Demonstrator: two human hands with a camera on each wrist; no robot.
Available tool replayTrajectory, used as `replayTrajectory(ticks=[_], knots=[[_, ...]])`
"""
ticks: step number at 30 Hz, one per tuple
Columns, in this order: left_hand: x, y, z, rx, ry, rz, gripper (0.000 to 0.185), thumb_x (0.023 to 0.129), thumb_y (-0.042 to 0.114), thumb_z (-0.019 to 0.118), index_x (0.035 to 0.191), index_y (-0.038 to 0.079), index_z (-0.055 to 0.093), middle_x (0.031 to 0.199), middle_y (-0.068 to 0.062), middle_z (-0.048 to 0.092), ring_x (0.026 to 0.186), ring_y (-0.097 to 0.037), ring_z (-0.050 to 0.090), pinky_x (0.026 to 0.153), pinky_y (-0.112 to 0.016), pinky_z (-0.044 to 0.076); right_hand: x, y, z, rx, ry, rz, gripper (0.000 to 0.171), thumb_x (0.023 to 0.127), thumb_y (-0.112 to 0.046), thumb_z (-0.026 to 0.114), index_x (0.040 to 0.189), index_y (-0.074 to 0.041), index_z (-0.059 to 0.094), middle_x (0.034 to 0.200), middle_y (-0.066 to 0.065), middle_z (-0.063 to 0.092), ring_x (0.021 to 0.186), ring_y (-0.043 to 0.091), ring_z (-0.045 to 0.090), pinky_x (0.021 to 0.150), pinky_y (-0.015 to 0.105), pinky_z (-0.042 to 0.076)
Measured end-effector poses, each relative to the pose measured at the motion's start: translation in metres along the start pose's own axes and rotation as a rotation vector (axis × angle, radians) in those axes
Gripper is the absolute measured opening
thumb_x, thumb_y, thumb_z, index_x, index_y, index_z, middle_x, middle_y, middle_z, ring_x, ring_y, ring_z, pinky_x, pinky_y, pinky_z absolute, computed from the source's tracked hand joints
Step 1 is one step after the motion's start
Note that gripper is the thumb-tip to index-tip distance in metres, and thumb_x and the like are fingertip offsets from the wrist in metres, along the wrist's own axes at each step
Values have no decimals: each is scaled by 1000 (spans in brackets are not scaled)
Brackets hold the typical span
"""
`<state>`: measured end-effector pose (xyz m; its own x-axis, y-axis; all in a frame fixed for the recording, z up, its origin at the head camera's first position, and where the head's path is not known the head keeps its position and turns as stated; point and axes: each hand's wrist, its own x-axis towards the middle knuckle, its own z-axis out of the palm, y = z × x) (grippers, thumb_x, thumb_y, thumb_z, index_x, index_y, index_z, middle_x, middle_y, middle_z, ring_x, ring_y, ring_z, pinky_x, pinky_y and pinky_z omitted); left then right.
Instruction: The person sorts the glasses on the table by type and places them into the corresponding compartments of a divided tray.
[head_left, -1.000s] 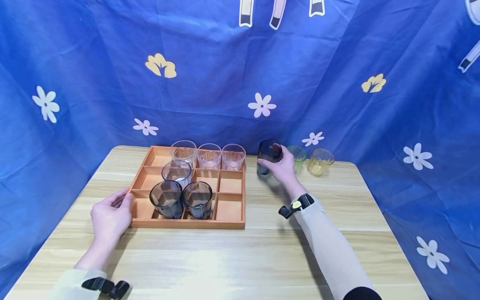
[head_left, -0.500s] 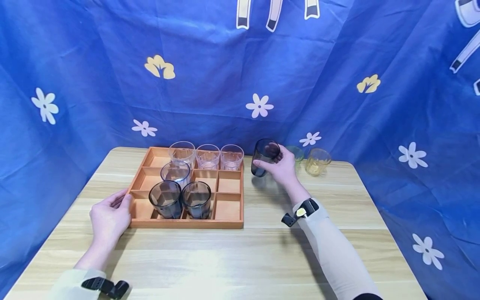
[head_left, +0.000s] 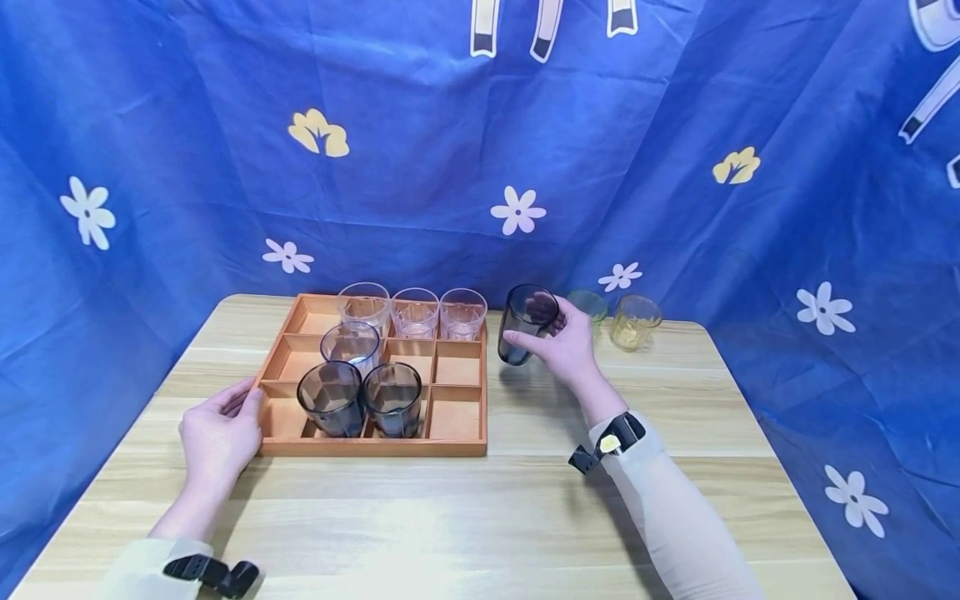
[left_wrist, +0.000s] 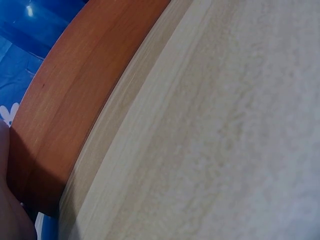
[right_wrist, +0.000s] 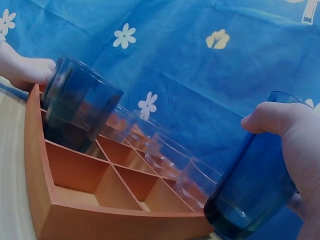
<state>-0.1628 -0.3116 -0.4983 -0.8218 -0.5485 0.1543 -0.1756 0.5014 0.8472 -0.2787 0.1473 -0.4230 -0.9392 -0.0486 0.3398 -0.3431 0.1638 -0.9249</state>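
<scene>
My right hand (head_left: 566, 342) grips a dark smoky glass (head_left: 527, 323) and holds it tilted above the table, just right of the wooden compartment tray (head_left: 461, 448). In the right wrist view the same dark glass (right_wrist: 252, 187) hangs beside the tray's corner (right_wrist: 120, 220), fingers (right_wrist: 280, 120) curled round it. Two dark glasses (head_left: 332, 397) (head_left: 394, 399) stand in the tray's front row, one clear glass (head_left: 352, 346) in the middle row and three clear glasses (head_left: 415, 312) along the back. My left hand (head_left: 219, 433) rests with relaxed fingers against the tray's front left corner; the left wrist view shows only the tray's side (left_wrist: 85, 95) and the tabletop.
A green glass (head_left: 588, 307) and a yellow glass (head_left: 634, 322) stand on the table at the back right, behind my right hand. The light wooden table (head_left: 480, 517) is backed by a blue flowered cloth (head_left: 480, 150) draped close behind and at both sides.
My right hand has lifted the dark glass off the table and carried it left and toward me, nearer the tray. The left hand has stayed put.
</scene>
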Motion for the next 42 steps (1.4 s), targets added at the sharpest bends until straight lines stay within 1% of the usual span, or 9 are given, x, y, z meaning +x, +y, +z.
replayTrajectory(ticks=[4, 9, 13, 19, 24, 27, 29, 33, 42], knots=[[0, 0, 0, 5, -2, -3, 35, 105, 20, 65, 132, 0, 73, 125, -19, 72, 93, 8, 65, 74, -4, 51, -7, -4, 3, 12, -14, -26, 69, 72, -5, 98, 133, 3, 66, 119, 14, 75, 113, 40, 69, 95, 31, 58], [0, 0, 0, 10, -2, -2, 35, 105, 20, 64, 132, 0, 73, 125, -19, 72, 94, 7, 66, 74, -4, 51, -16, -8, 7, 23, -45, -46, 66, 71, -6, 99, 129, 3, 69, 118, 16, 75, 111, 41, 69, 94, 29, 58], [0, 0, 0, 7, 3, 11, 34, 105, 20, 64, 132, 0, 73, 124, -19, 72, 92, 10, 64, 74, -3, 50, -22, -11, 10, 13, -63, -47, 65, 69, -8, 101, 127, -1, 72, 118, 16, 75, 109, 38, 70, 94, 35, 59], [1, -1, 1, -11, 13, 30, 33, 105, 18, 64, 130, -2, 74, 122, -22, 72, 85, 18, 58, 72, -2, 48, -30, -13, 17, 41, -94, -45, 66, 70, -5, 100, 128, -2, 71, 120, 18, 74, 114, 46, 67, 100, 45, 57], [2, -2, 1, -19, 7, 19, 34, 104, 18, 64, 130, -1, 73, 123, -22, 71, 86, 16, 61, 73, -3, 50, -38, -15, 24, 40, -122, -52, 65, 69, -5, 100, 127, -2, 71, 120, 16, 74, 113, 42, 68, 100, 48, 57], [2, -2, 1, -14, 1, 8, 34, 104, 19, 65, 131, -1, 73, 124, -21, 71, 88, 13, 63, 73, -4, 50, -42, -17, 29, 55, -143, -54, 67, 69, -5, 100, 128, 1, 70, 119, 14, 74, 111, 41, 70, 99, 51, 57], [1, -1, 0, -13, 2, 5, 34, 104, 19, 65, 131, 0, 73, 123, -21, 71, 87, 14, 62, 73, -3, 50, -44, -18, 33, 71, -161, -56, 68, 69, -4, 100, 129, 3, 69, 119, 16, 74, 110, 39, 70, 99, 54, 57], [1, -1, 1, -22, 7, 11, 34, 104, 19, 65, 130, -1, 74, 122, -22, 72, 84, 19, 57, 73, -2, 49, -49, -19, 39, 92, -203, -69, 68, 69, -3, 99, 130, 2, 69, 122, 22, 72, 110, 38, 70, 100, 56, 56], [2, -2, 1, -23, 2, 8, 34, 104, 19, 65, 131, -1, 73, 123, -22, 71, 87, 16, 61, 74, -3, 50, -60, -17, 52, 123, -319, -53, 70, 71, -7, 99, 133, 0, 67, 127, 19, 72, 118, 40, 67, 105, 44, 54]])
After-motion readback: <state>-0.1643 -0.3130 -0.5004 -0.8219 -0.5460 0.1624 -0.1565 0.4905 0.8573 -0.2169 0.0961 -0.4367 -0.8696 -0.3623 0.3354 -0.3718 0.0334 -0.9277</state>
